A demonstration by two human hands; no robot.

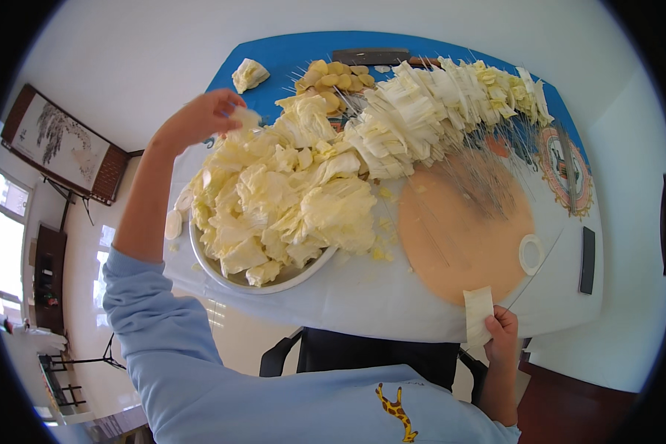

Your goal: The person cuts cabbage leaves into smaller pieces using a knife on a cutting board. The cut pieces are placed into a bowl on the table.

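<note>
At the far left of the bowl, my left hand (202, 119) pinches a pale piece of cabbage leaf (246, 117), slightly blurred. Below it, the metal bowl (222, 282) is heaped with torn napa cabbage leaves (288, 194). My right hand (502, 336), low at the table's near edge, grips a thin metal skewer (535, 272). A flat rectangular cabbage piece (478, 316) is at the fingers of that hand, seemingly on the skewer. A long row of skewered cabbage (416, 116) runs across the far right, its bare skewer ends pointing toward me.
Skewered potato slices (333, 80) and a cleaver (371, 56) lie at the back. A cabbage chunk (250, 75) sits far left. On the right are a round tan board (460, 244), a white ring (531, 255), a dark bar (587, 261) and loose skewers (567, 166). A black chair (377, 355) stands before me.
</note>
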